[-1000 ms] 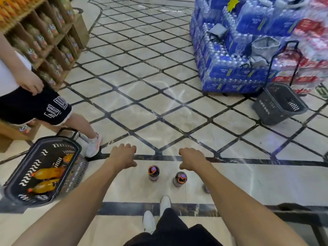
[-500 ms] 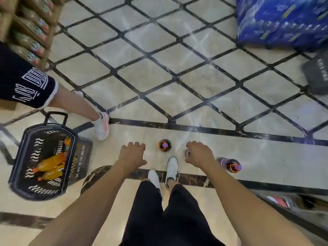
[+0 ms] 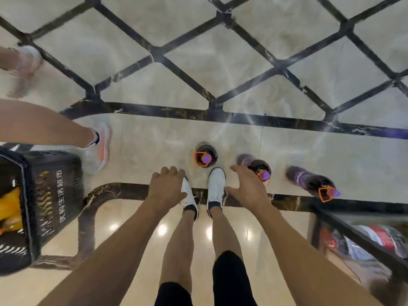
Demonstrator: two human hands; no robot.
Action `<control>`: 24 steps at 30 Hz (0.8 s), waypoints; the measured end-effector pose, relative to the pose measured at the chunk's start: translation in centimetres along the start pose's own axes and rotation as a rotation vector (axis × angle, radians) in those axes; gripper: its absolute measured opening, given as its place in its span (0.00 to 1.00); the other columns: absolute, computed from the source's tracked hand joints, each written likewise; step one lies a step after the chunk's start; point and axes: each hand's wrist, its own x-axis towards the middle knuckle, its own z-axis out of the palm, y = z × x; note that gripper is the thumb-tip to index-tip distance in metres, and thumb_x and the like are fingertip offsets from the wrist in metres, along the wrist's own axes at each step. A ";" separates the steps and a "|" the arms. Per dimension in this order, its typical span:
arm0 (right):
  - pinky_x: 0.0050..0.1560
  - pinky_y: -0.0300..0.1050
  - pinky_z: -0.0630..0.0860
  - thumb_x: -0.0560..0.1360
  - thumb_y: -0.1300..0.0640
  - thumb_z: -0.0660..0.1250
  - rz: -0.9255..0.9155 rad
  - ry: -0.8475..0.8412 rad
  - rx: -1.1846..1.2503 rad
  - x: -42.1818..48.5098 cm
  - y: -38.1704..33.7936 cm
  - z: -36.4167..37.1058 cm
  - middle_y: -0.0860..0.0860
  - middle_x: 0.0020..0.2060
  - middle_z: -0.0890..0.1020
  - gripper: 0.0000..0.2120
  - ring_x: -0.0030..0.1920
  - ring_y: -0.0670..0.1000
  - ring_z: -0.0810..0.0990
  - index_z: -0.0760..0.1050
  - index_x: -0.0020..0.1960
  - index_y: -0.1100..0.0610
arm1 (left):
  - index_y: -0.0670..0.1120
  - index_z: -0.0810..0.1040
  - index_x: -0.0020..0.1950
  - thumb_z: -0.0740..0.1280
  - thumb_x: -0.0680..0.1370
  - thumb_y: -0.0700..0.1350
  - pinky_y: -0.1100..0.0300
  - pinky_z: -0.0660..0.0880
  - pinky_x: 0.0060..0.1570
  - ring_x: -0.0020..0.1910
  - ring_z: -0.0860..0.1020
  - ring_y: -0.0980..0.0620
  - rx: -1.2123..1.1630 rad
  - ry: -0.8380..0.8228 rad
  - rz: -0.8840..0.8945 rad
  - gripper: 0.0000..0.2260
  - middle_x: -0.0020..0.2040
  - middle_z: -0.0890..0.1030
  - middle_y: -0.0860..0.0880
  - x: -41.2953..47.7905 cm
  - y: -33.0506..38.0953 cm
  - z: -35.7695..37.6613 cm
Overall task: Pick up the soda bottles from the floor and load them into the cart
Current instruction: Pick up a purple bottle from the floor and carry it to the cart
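I have bent lower; my open right hand (image 3: 249, 188) now nearly touches the middle soda bottle (image 3: 257, 167), my left hand (image 3: 166, 188) empty.

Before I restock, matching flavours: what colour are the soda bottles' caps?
Purple, clearest on the bottle in the head view.

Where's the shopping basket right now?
The black basket sits at the head view's left edge, left of the left hand, with another person's shoe just beyond it.
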 end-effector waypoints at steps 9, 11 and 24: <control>0.68 0.54 0.73 0.73 0.44 0.77 -0.094 -0.015 0.092 14.4 6.2 8.4 0.47 0.77 0.69 0.42 0.74 0.52 0.69 0.59 0.81 0.45 | 0.52 0.64 0.79 0.77 0.70 0.59 0.46 0.73 0.61 0.71 0.67 0.41 -0.243 0.200 0.232 0.41 0.76 0.65 0.47 15.5 1.6 7.8; 0.68 0.54 0.73 0.73 0.43 0.77 -0.126 -0.023 0.117 16.3 7.2 9.5 0.46 0.76 0.70 0.42 0.74 0.51 0.70 0.59 0.81 0.43 | 0.53 0.63 0.79 0.79 0.69 0.57 0.44 0.76 0.61 0.73 0.65 0.40 -0.317 0.193 0.297 0.43 0.78 0.62 0.46 17.8 1.9 9.1; 0.64 0.22 0.59 0.68 0.47 0.82 -0.282 0.054 0.357 25.6 8.5 16.5 0.41 0.75 0.71 0.45 0.70 0.39 0.68 0.63 0.80 0.40 | 0.59 0.71 0.71 0.81 0.63 0.51 0.64 0.75 0.63 0.68 0.72 0.61 -0.844 0.326 0.387 0.38 0.72 0.69 0.58 22.7 -3.7 10.9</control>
